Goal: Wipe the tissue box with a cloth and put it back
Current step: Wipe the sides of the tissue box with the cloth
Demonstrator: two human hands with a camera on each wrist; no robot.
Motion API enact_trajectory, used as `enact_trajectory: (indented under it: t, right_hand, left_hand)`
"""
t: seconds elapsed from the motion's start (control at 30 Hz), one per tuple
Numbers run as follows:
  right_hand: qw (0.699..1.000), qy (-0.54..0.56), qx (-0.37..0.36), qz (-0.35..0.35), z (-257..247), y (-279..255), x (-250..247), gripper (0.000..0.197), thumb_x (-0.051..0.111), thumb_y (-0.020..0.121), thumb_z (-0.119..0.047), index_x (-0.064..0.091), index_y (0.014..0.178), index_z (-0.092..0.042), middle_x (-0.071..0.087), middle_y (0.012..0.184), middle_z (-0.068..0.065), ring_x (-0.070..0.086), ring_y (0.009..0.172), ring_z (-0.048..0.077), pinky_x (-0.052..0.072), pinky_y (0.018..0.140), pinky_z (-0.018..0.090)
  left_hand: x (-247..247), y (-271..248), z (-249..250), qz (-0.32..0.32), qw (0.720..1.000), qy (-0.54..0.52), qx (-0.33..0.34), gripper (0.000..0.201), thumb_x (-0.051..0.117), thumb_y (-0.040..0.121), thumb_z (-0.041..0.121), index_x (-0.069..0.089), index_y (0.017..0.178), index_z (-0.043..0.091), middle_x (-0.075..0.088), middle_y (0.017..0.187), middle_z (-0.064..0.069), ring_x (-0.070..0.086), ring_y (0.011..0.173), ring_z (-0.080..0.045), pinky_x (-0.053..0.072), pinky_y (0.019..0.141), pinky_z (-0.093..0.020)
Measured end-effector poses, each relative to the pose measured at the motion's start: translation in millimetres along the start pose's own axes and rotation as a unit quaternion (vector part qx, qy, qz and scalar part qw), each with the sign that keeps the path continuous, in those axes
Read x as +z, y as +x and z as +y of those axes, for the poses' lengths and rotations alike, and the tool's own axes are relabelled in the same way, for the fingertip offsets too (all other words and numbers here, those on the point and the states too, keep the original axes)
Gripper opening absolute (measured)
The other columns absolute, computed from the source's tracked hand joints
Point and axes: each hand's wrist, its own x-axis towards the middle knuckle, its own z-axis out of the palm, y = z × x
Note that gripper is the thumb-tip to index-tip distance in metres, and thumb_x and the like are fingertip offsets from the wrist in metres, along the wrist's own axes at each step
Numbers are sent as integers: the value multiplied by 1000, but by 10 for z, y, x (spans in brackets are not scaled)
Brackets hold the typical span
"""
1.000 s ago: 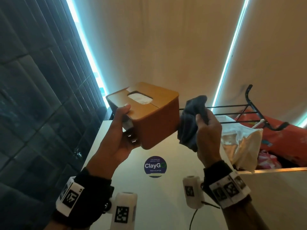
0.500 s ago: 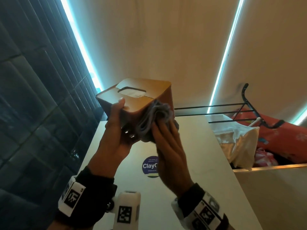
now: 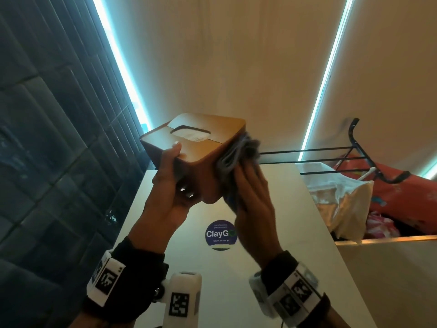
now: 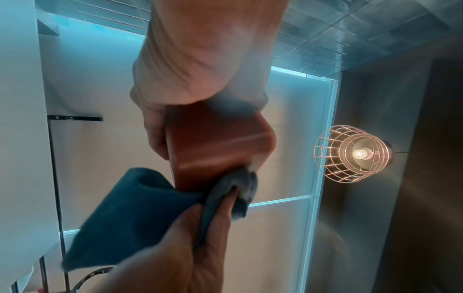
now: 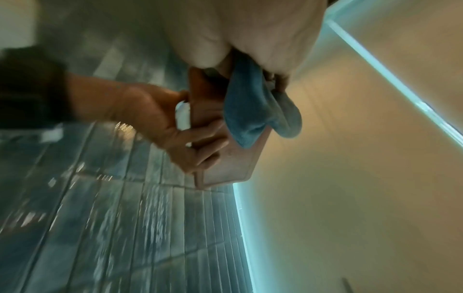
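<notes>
The orange-brown tissue box [image 3: 201, 147] is held up above the white table, its slot with white tissue facing upward. My left hand [image 3: 170, 183] grips its near left corner, thumb on top and fingers underneath. My right hand [image 3: 250, 197] holds a bunched blue-grey cloth [image 3: 238, 152] and presses it against the box's right side. In the left wrist view the cloth [image 4: 130, 208] is pinched in the right hand's fingers [image 4: 223, 208] below the box [image 4: 215, 142]. The right wrist view shows the cloth [image 5: 250, 111] draped over the box [image 5: 225, 158].
Below lies a white table [image 3: 248, 292] with a round ClayGo sticker [image 3: 221, 234]. A black wire rack [image 3: 354, 150], a white bag [image 3: 340, 197] and red fabric [image 3: 402, 192] sit to the right. Dark tiles [image 3: 47, 138] form the left wall. A caged lamp [image 4: 355, 153] hangs nearby.
The right hand brought the cloth from beside the box onto its near face, then slid it up to the right side. The box has turned slightly in the left hand.
</notes>
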Motion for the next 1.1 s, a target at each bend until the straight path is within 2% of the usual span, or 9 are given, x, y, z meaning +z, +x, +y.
enact_trajectory:
  t: [0.13, 0.23, 0.37, 0.5, 0.6, 0.67, 0.8, 0.93, 1.1]
  right_hand:
    - [993, 67, 69, 72, -52, 205, -29, 56, 38, 99, -3, 32, 154, -10, 26, 165, 12, 22, 155, 28, 32, 122, 51]
    - [999, 4, -24, 26, -233, 64, 35, 58, 41, 97, 0, 28, 152, -11, 23, 163, 11, 19, 154, 37, 17, 128, 40]
    - [991, -49, -119, -47, -90, -140, 45, 69, 51, 91, 3, 23, 152, -15, 17, 164, 4, 18, 154, 37, 23, 125, 51]
    - [997, 46, 42, 35, 71, 56, -34, 52, 40, 101, -11, 34, 153, -11, 28, 164, 12, 25, 154, 28, 35, 120, 52]
    - [993, 69, 62, 67, -35, 152, -11, 57, 41, 99, 3, 32, 153, -12, 25, 166, 13, 23, 154, 30, 34, 120, 54]
    - [999, 29, -6, 41, -157, 74, 34, 59, 45, 96, 6, 32, 152, -10, 25, 164, 15, 20, 154, 35, 21, 127, 45]
    - [989, -36, -134, -49, -118, -147, 64, 85, 64, 85, 14, 23, 152, -18, 23, 163, 5, 24, 151, 41, 26, 124, 53]
    - [997, 59, 34, 25, 47, 57, -50, 59, 47, 99, 1, 31, 153, -15, 29, 164, 8, 25, 154, 25, 36, 119, 53]
    - [996, 71, 24, 54, -124, 120, -45, 52, 39, 101, -4, 33, 151, -11, 28, 164, 12, 21, 155, 27, 32, 122, 53]
  left_hand:
    - [45, -42, -44, -17, 1000, 12, 1, 24, 57, 95, 51, 60, 103, 28, 80, 74, -2, 80, 71, -20, 61, 72, -44]
    - [5, 9, -27, -22, 1000, -12, -1, 28, 57, 95, 52, 66, 97, 26, 80, 79, -5, 79, 76, -23, 61, 65, -38]
    - [-40, 34, 2, -11, 1000, -9, 3, 42, 59, 94, 54, 68, 118, 21, 79, 105, -13, 77, 96, -30, 63, 72, -41]
    - [-34, -19, -25, -10, 1000, -4, 6, 25, 56, 95, 50, 63, 102, 27, 79, 71, -1, 79, 71, -18, 62, 62, -38]
    - [25, -38, -68, -26, 1000, 2, 2, 25, 55, 96, 51, 63, 95, 27, 78, 67, -1, 79, 67, -17, 61, 62, -38]
    - [30, -8, -61, -22, 1000, -14, -3, 29, 57, 95, 52, 71, 93, 26, 80, 78, -4, 79, 75, -20, 61, 66, -39]
    - [-11, 36, -27, -15, 1000, -24, -13, 67, 60, 91, 59, 56, 143, 17, 67, 135, -19, 67, 121, -37, 60, 89, -48]
    - [-13, -30, -37, 7, 1000, 5, 11, 25, 58, 93, 52, 63, 97, 28, 79, 72, -1, 79, 73, -18, 62, 61, -36]
    - [39, -65, -107, -5, 1000, -9, -6, 24, 57, 95, 51, 63, 99, 28, 77, 88, -8, 76, 85, -25, 60, 71, -41]
